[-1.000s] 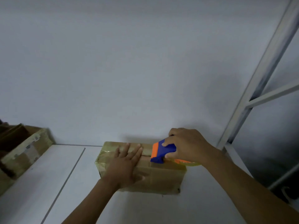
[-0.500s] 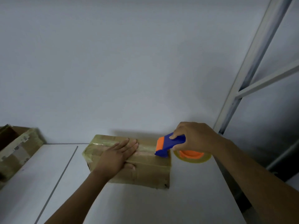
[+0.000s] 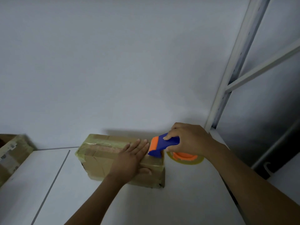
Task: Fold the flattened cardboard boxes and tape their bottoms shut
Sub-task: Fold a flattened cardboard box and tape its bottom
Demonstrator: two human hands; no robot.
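A brown cardboard box [image 3: 103,161] lies on the white table [image 3: 178,200] against the wall, its top wrapped in shiny tape. My left hand [image 3: 129,159] presses flat on the box's right half, fingers spread along the taped seam. My right hand [image 3: 188,138] grips a blue and orange tape dispenser [image 3: 164,144] at the box's right end. Its blade end touches the top right edge of the box. The yellowish tape roll [image 3: 185,158] with an orange core hangs past the box, over the table.
Another taped cardboard box [image 3: 11,153] stands at the left edge of the table. A white metal shelf frame [image 3: 235,62] rises at the right, beyond the table's right edge. A seam line [image 3: 53,184] runs across the tabletop on the left.
My right hand has drawn the tape dispenser rightward, from the middle of the box to its right end. My left hand has slid right along the seam behind it.
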